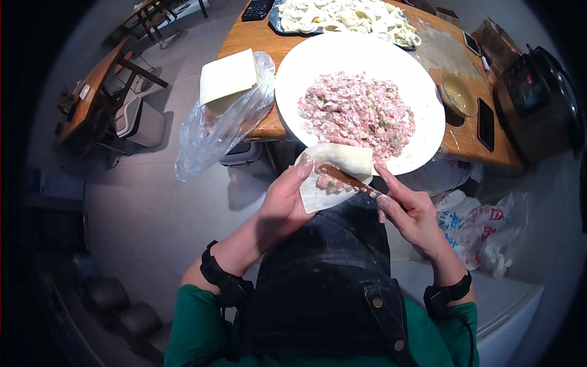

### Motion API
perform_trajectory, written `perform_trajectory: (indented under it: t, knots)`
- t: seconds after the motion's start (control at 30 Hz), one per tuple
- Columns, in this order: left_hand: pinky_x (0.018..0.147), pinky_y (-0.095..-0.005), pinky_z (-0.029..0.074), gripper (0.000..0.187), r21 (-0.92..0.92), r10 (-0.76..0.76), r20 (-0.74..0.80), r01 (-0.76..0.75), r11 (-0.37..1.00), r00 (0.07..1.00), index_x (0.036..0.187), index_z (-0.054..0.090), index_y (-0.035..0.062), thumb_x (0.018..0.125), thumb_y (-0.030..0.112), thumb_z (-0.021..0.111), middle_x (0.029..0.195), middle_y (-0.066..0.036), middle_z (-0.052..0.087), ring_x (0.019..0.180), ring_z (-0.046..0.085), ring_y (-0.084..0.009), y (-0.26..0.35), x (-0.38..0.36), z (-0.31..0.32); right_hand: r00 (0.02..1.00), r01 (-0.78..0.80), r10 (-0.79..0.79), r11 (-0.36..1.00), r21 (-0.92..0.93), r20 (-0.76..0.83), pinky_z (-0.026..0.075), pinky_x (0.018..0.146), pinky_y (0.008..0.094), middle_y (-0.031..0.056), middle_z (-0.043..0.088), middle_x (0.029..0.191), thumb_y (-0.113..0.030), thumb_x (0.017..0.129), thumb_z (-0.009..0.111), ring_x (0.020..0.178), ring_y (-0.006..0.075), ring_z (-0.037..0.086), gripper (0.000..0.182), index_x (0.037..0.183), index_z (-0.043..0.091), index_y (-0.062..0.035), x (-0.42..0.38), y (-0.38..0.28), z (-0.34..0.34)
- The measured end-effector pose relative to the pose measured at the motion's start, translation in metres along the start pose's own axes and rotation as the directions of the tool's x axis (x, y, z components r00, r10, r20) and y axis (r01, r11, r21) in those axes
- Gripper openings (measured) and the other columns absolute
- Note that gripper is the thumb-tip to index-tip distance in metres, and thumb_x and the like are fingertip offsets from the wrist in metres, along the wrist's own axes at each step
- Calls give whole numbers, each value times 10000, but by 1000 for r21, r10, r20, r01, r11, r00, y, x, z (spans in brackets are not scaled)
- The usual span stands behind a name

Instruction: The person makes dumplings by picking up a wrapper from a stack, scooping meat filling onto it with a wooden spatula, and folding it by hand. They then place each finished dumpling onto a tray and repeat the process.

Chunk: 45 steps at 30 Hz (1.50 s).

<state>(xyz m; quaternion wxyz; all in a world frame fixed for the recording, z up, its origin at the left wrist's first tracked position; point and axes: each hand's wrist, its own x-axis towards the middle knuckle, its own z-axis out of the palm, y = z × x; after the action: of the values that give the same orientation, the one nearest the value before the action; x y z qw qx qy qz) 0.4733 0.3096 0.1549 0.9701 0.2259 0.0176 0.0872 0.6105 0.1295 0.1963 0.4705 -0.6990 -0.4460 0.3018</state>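
Floppy dough wrapper (313,199) pinched in the left hand (285,194), right hand (411,214) gripping a flat stick (347,178), probably wooden, against lumpy meat filling (328,182).

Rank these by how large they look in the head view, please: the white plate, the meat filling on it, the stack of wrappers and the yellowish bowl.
1. White plate
2. Meat filling
3. Stack of wrappers
4. Yellowish bowl

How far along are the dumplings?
Looks done: the heap of folded, cream-coloured dumplings. In hand: the left hand holds a thin, pale dough sheet, partly folded, and the right hand holds a narrow brown stick at its filling. Probably left: pink minced meat on the round white plate and stacked square, pale-yellow dough sheets.
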Motion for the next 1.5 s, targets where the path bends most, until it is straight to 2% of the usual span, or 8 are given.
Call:
perform_trajectory:
  t: [0.27, 0.53, 0.77, 0.9, 1.13, 1.23, 1.3, 1.5]
  knots:
    - [1071, -481, 278, 587, 142, 188, 177, -214, 966, 966, 1405, 178, 58, 953, 380, 369, 1344, -204, 387, 1302, 301, -364, 27, 20, 24, 665, 481, -740, 526, -701, -99, 474, 506, 274, 68, 613, 770, 28, 593, 599, 617, 196, 596, 507, 1071, 670, -125, 31, -1, 3]
    - [1101, -427, 231, 583, 16, 298, 202, -307, 952, 933, 1393, 214, -3, 947, 302, 434, 1414, -212, 298, 1316, 305, -308, 11, 21, 19, 707, 421, -702, 510, -750, -80, 493, 536, 256, 80, 649, 882, 4, 644, 615, 671, 186, 629, 445, 1058, 673, -149, 30, 8, 11]
    - [1030, -392, 381, 460, 310, 315, -211, -243, 919, 925, 1366, 249, -22, 971, 168, 386, 1355, -211, 379, 1210, 446, -265, 18, 29, 16, 826, 352, -552, 661, -662, -111, 526, 598, 280, 108, 674, 872, 46, 719, 649, 736, 220, 669, 331, 1031, 651, -64, 12, 28, -24]
    - [992, -382, 428, 411, 343, 349, -282, -246, 907, 893, 1301, 340, -20, 953, 173, 442, 1312, -209, 428, 1167, 488, -259, 27, 33, 8, 810, -27, -422, 667, -745, -407, 496, 562, 307, 112, 644, 770, 15, 745, 644, 646, 244, 638, 271, 1003, 658, -67, 13, 41, -99]
    - [916, -379, 485, 377, 488, 283, -276, -120, 865, 919, 1205, 459, -33, 924, 211, 516, 1178, -206, 550, 1029, 589, -260, 11, 43, 10, 873, -320, -320, 196, -927, -369, 468, 587, 434, 140, 600, 696, -54, 763, 548, 683, 334, 609, 54, 764, 602, -55, 59, 83, -205]
    - [851, -361, 506, 346, 584, 268, -221, -93, 806, 938, 1164, 514, -45, 928, 208, 514, 1077, -184, 614, 948, 626, -240, 10, 44, 9, 774, -339, -337, 494, -800, -536, 460, 546, 375, 127, 616, 653, -169, 834, 579, 597, 279, 617, 138, 860, 678, -76, 66, 71, -190]
    - [839, -351, 508, 337, 626, 270, -187, -97, 774, 945, 1177, 512, -45, 930, 184, 509, 1050, -180, 626, 928, 632, -232, 9, 46, 6, 793, -106, -136, 929, -354, -594, 371, 476, 207, -5, 555, 568, -176, 862, 608, 525, 38, 488, 216, 927, 678, 18, 62, 55, -157]
    - [798, -249, 483, 303, 702, 242, -161, -61, 709, 957, 1177, 557, -26, 936, 150, 505, 1018, -103, 654, 881, 610, -109, 5, 49, 6, 974, -56, 55, 998, 0, -222, 336, 479, 178, -69, 507, 593, -125, 858, 630, 559, 6, 418, 173, 895, 671, 38, 41, 21, -42]
